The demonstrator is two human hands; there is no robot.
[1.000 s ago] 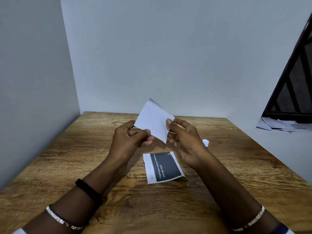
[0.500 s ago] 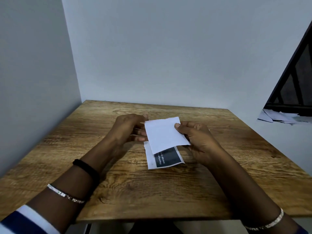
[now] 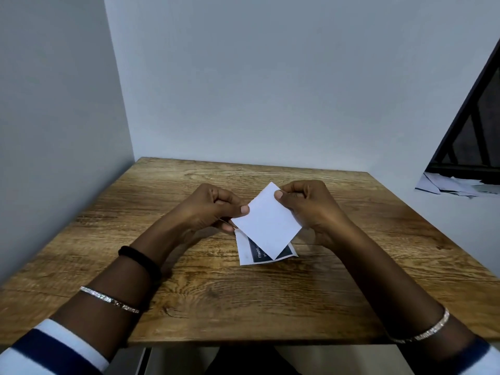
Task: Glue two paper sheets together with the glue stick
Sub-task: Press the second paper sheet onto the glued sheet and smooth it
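A small blank white paper sheet hangs tilted like a diamond just above the wooden table. My left hand pinches its left edge and my right hand pinches its top right corner. Under it lies a second sheet, white with a dark printed block, flat on the table and partly covered by the held sheet. The glue stick is hidden from view.
Grey walls close off the table at the left and back. Off the table at the right, loose papers lie below a dark frame.
Both hands turned the white sheet from nearly level to a diamond tilt, keeping it low over the printed sheet. A second ago it was held higher above the table.
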